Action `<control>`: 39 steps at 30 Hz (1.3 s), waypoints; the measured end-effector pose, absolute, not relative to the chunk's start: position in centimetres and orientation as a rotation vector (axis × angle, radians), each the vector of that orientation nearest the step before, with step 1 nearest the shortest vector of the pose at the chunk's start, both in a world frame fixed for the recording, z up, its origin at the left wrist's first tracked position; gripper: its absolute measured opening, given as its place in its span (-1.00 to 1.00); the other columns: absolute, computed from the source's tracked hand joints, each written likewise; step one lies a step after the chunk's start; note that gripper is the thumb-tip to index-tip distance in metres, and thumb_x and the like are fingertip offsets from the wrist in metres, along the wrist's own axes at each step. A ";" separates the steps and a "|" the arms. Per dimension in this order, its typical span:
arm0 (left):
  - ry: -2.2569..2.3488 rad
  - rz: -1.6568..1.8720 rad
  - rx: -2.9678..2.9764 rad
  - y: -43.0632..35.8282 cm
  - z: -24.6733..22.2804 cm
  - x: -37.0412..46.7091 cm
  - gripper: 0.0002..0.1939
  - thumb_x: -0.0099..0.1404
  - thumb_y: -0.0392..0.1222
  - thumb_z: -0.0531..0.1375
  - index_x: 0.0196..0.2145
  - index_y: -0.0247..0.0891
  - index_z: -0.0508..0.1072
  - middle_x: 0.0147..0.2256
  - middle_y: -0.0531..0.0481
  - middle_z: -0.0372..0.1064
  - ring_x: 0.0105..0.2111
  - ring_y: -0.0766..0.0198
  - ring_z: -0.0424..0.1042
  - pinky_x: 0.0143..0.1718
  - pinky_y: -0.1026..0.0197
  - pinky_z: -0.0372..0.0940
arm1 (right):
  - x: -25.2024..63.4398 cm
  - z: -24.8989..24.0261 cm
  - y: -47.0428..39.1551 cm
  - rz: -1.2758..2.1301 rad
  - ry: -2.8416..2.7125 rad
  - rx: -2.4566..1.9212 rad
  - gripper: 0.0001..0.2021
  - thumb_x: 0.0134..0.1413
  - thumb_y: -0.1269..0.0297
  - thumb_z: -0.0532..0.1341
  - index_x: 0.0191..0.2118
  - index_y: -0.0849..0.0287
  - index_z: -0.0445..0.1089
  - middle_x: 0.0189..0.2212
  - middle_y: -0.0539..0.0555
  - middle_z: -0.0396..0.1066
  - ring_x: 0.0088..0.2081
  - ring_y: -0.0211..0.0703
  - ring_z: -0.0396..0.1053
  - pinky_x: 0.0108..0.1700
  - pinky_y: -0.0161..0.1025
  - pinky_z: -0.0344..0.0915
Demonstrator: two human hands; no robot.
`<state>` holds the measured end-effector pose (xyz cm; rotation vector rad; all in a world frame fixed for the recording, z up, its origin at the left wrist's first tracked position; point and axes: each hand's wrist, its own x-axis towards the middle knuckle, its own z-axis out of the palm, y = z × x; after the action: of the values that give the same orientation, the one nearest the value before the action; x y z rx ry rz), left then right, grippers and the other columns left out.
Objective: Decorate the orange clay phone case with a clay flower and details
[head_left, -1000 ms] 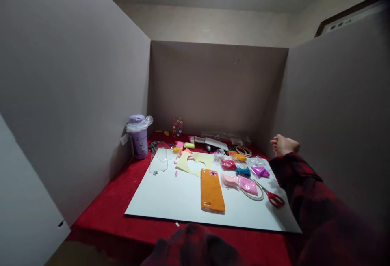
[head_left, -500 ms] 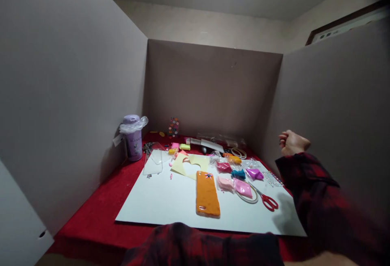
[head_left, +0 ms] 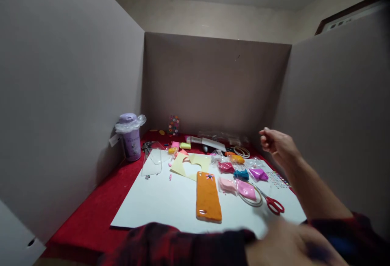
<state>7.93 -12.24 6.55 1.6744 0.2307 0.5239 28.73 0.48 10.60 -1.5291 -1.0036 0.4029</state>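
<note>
My right hand (head_left: 277, 146) is raised over the right side of the board, closed in a fist with nothing showing in it. Its forearm is bare, and the red and black plaid sleeve (head_left: 350, 233) is bunched far up the arm. My left hand (head_left: 283, 241), smeared by motion, reaches across at the bottom right beside the right forearm; its fingers cannot be made out. Below the right hand lie red-handled scissors (head_left: 274, 206). An orange clay-covered phone case (head_left: 209, 199) with a pink flower at its top lies at mid-board.
A white board (head_left: 146, 205) rests on red cloth (head_left: 88, 205). On it are yellow paper (head_left: 179, 166) with a heart cutout, several clay packets (head_left: 246, 189), a gem sheet (head_left: 277, 180) and a clear case (head_left: 151, 162). A purple cup (head_left: 131, 144) stands left; grey panels (head_left: 213, 83) enclose the table.
The right sleeve has slid from the wrist up the arm, baring the forearm. My right fist has shifted left. My left hand has come into view at the bottom, and the view has tilted slightly.
</note>
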 end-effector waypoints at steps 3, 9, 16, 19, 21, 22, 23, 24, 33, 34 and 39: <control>0.443 0.829 1.581 -5.0 7.9 6.9 -0.80 0.14 -0.11 0.07 -0.52 -0.29 0.29 -0.58 0.08 0.21 -0.56 0.41 0.19 -0.52 0.33 0.13 | 26.2 8.2 -0.4 0.509 -1.123 -1.450 -0.66 0.11 0.02 0.08 -0.34 0.28 0.30 -0.62 -0.10 0.21 -0.66 -0.45 0.10 -0.63 -0.44 0.08; 0.981 1.261 1.712 6.4 5.4 3.2 -0.78 0.17 -0.12 -0.02 -0.55 -0.25 0.24 -0.62 0.12 0.16 -0.57 0.40 0.17 -0.51 0.34 0.08 | 23.8 4.3 -0.3 0.525 -1.365 -1.522 -0.57 -0.04 -0.12 0.12 -0.49 0.23 0.31 -0.69 -0.04 0.25 -0.69 -0.38 0.08 -0.65 -0.39 -0.02; 1.183 1.287 1.806 8.4 -0.9 2.8 -0.76 0.15 -0.13 0.00 -0.62 -0.23 0.16 -0.66 0.16 0.03 -0.59 0.39 0.09 -0.51 0.32 -0.01 | 24.3 2.4 2.4 0.156 -1.564 -1.778 -0.62 0.04 -0.04 0.05 -0.55 0.15 0.32 -0.63 -0.01 0.33 -0.55 -0.23 0.25 -0.50 -0.34 0.06; 1.175 1.258 1.863 8.2 -1.8 3.4 -0.74 0.15 -0.14 0.01 -0.64 -0.23 0.16 -0.67 0.16 0.04 -0.59 0.39 0.10 -0.49 0.32 0.00 | 25.0 2.3 3.5 -0.022 -1.568 -1.910 -0.70 0.05 0.03 0.06 -0.47 0.10 0.37 -0.58 0.01 0.38 -0.52 -0.19 0.29 -0.51 -0.33 -0.02; 1.180 1.256 1.875 8.3 -2.2 3.6 -0.72 0.17 -0.12 0.00 -0.65 -0.24 0.16 -0.68 0.15 0.05 -0.59 0.39 0.10 -0.48 0.31 0.01 | 25.2 2.4 4.4 -0.103 -1.597 -1.969 -0.75 0.06 0.09 0.07 -0.43 0.08 0.39 -0.53 0.02 0.41 -0.48 -0.18 0.31 -0.50 -0.32 -0.03; 1.185 1.262 1.875 8.4 -2.3 3.6 -0.72 0.18 -0.12 0.00 -0.64 -0.23 0.17 -0.67 0.15 0.07 -0.59 0.38 0.11 -0.48 0.31 0.02 | 25.3 2.5 4.9 -0.129 -1.626 -1.987 -0.77 0.07 0.13 0.07 -0.42 0.09 0.40 -0.50 0.02 0.42 -0.44 -0.18 0.32 -0.48 -0.32 0.00; 1.191 1.272 1.870 8.6 -2.5 3.6 -0.72 0.20 -0.12 -0.01 -0.63 -0.23 0.18 -0.67 0.14 0.09 -0.59 0.38 0.13 -0.48 0.30 0.03 | 25.3 2.6 5.4 -0.146 -1.664 -1.997 -0.79 0.07 0.16 0.08 -0.40 0.10 0.40 -0.46 0.02 0.42 -0.40 -0.18 0.33 -0.45 -0.32 0.04; 1.198 1.285 1.862 8.8 -2.6 3.5 -0.73 0.21 -0.13 -0.03 -0.61 -0.23 0.20 -0.65 0.14 0.11 -0.58 0.37 0.14 -0.47 0.30 0.04 | 25.3 2.7 5.9 -0.154 -1.709 -2.003 -0.80 0.08 0.18 0.08 -0.39 0.12 0.39 -0.42 0.02 0.41 -0.36 -0.20 0.33 -0.40 -0.32 0.08; 1.169 1.404 1.788 9.5 -3.1 3.3 -0.85 0.10 -0.32 -0.05 -0.51 -0.23 0.29 -0.52 0.07 0.26 -0.44 0.32 0.27 -0.38 0.31 0.13 | 25.7 2.8 8.5 -0.145 -2.017 -1.975 -0.77 0.15 0.16 0.09 -0.32 0.22 0.35 -0.35 0.02 0.36 -0.30 -0.26 0.31 -0.21 -0.21 0.24; 1.153 1.406 1.794 9.5 -3.0 3.3 -0.84 0.09 -0.32 -0.05 -0.54 -0.23 0.28 -0.53 0.07 0.25 -0.44 0.32 0.27 -0.38 0.31 0.14 | 25.4 2.6 8.6 -0.147 -2.056 -1.942 -0.79 0.15 0.18 0.09 -0.32 0.22 0.35 -0.34 0.02 0.36 -0.28 -0.25 0.31 -0.20 -0.21 0.23; 1.152 1.416 1.779 9.4 -2.6 3.1 -0.82 0.16 -0.21 -0.02 -0.40 -0.23 0.37 -0.54 0.07 0.28 -0.50 0.33 0.28 -0.44 0.31 0.14 | 24.3 1.1 8.7 -0.191 -2.120 -1.868 -0.85 0.11 0.33 0.08 -0.28 0.19 0.38 -0.32 0.05 0.36 -0.23 -0.18 0.26 -0.20 -0.22 0.15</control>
<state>3.13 9.37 -2.60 1.7787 1.1519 1.4160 24.32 8.72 1.13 -1.8677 -2.1203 -0.1915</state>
